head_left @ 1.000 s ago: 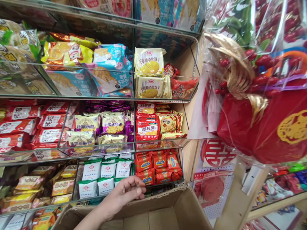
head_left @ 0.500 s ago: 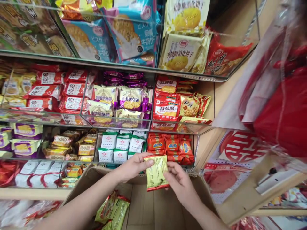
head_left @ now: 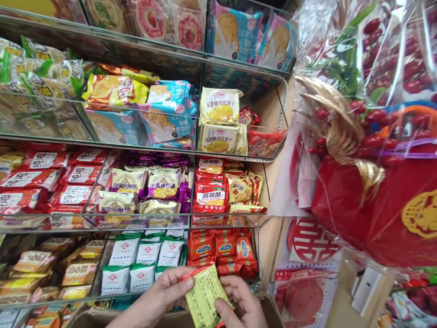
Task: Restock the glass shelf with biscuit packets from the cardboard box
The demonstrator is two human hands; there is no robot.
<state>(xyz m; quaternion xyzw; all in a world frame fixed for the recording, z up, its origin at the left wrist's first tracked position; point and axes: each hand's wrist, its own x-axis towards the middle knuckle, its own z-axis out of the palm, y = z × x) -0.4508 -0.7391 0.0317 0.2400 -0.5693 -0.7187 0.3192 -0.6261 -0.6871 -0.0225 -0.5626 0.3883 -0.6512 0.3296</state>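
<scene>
Between my two hands is a yellow snack packet [head_left: 204, 298] with red ends, its printed back turned toward me. My left hand [head_left: 170, 288] pinches the upper left corner, thumb on top. My right hand [head_left: 241, 303] grips the right side, with its thumb lying across the lower part. The packet is held tilted above the cardboard box [head_left: 90, 316], whose rim shows at the bottom edge. Just beyond my hands sit red packets [head_left: 223, 246] and white-and-green packets [head_left: 146, 253] on the lower shelf.
Glass-fronted shelves hold several kinds of wrapped biscuits, among them red walnut-biscuit packets [head_left: 210, 193], cream digestive packets [head_left: 220, 139] and blue biscuit packets [head_left: 167, 116]. On the right hangs a red decoration [head_left: 355, 205] in clear plastic, jutting out beside the shelves.
My view has tilted up, showing higher shelves and more of the hanging decoration. My hands and the packet now appear lower; the packet is more tilted. The box interior has left view.
</scene>
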